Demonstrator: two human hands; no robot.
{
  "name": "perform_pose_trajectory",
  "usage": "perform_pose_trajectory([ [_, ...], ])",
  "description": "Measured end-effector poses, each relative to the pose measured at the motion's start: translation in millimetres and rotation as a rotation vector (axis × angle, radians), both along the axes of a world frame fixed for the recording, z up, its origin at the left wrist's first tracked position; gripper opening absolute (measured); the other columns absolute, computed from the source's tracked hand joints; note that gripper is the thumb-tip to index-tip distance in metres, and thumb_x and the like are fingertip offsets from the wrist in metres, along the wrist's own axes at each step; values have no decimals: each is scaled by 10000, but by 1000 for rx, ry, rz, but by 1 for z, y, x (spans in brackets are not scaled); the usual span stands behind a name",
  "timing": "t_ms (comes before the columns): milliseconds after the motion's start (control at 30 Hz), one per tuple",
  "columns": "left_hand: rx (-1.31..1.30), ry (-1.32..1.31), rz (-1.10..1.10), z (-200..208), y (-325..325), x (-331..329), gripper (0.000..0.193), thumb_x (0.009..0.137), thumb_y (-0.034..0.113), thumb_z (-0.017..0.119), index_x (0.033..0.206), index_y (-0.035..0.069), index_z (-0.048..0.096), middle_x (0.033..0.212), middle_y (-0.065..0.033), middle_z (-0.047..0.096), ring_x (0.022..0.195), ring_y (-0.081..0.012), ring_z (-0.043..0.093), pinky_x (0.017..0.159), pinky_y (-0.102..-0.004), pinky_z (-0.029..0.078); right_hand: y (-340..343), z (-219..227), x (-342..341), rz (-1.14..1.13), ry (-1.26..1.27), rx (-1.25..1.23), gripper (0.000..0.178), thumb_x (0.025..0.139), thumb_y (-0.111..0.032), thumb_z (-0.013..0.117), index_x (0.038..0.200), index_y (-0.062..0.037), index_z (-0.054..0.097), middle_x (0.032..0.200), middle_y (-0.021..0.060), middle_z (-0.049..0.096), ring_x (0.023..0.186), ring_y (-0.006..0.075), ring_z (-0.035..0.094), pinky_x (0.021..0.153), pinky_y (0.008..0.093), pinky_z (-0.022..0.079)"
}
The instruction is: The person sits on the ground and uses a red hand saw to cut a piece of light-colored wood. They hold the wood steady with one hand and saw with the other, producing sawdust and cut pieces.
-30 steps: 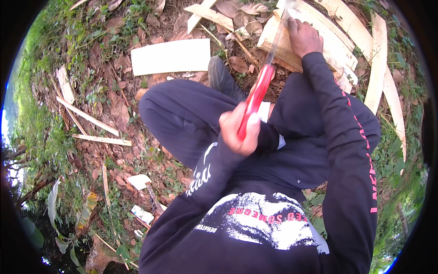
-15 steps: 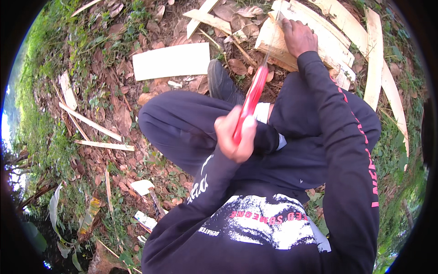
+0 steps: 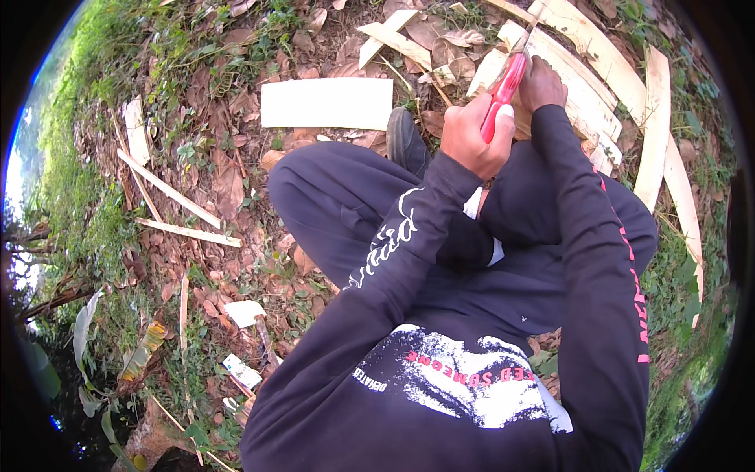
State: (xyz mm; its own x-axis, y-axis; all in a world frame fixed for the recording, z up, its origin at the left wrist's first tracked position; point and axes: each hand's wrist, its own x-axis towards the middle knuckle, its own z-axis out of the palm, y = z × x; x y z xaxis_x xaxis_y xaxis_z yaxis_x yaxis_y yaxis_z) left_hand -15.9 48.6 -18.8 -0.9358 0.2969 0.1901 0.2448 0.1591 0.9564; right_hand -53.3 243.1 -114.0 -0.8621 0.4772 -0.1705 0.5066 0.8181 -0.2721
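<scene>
My left hand (image 3: 477,135) is wrapped round the red handle of a saw (image 3: 510,82). Its narrow metal blade points up and to the right, across the left part of a pale wood block (image 3: 588,101). On that block rests my right hand (image 3: 543,82), just right of the blade, its fingers bent down against the wood. The fingertips are partly hidden behind the saw and the hand itself. The block lies on the ground against my bent right leg (image 3: 519,185).
A flat pale board (image 3: 326,103) lies beyond my left knee. Long wood strips (image 3: 654,126) curve along the right side, and thin offcuts (image 3: 169,189) are scattered at left. Dry leaves and grass cover the ground. My shoe (image 3: 406,141) stands near the block.
My left hand has pushed the saw forward and to the right, up close to my right hand. My right hand stays on the block. The whole view has shifted slightly.
</scene>
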Motion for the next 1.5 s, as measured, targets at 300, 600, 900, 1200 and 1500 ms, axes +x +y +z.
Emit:
perform_pose_trajectory([
  [300, -11, -102, -67, 48, -59, 50, 180, 915, 85, 570, 764, -9, 550, 548, -141, 506, 460, -288, 563, 478, -359, 400, 4, 2, 5, -88, 4, -6, 609, 1004, -541, 333, 1112, -47, 674, 1200, 204, 651, 1130, 380, 597, 950, 536, 411],
  [600, 110, -117, -71, 31, -77, 13, 285, 921, 195, 629, 743, -26, 610, 541, -121, 493, 464, -182, 465, 492, -351, 376, 13, 0, 11, -143, 324, -85, 511, 988, -507, 475, 1041, -38, 672, 1103, 200, 636, 1069, 387, 597, 935, 476, 442],
  [900, 32, -77, -127, 6, -61, 39, 273, 916, 263, 641, 833, 3, 629, 620, -175, 600, 542, -328, 609, 544, -414, 465, -88, 138, 133, -65, 904, -943, 174, 962, -106, 565, 1107, -12, 584, 1009, 61, 625, 933, 142, 610, 839, 281, 476],
  [1200, 110, -128, -137, -26, -50, 39, 269, 932, 203, 652, 789, -15, 584, 559, -44, 450, 528, -96, 425, 500, -314, 352, -279, 341, 188, 1241, -195, -2814, 231, 1006, -156, 575, 1160, 12, 535, 1031, 93, 627, 907, 174, 627, 808, 319, 493],
  [1500, 231, -305, -209, -21, -59, 47, 211, 976, 212, 599, 924, 10, 627, 670, 46, 530, 557, -24, 436, 500, -205, 340, -320, 352, 223, 1827, 241, -2392, 304, 997, -209, 584, 1200, 11, 532, 1106, 136, 594, 986, 231, 586, 856, 365, 464],
])
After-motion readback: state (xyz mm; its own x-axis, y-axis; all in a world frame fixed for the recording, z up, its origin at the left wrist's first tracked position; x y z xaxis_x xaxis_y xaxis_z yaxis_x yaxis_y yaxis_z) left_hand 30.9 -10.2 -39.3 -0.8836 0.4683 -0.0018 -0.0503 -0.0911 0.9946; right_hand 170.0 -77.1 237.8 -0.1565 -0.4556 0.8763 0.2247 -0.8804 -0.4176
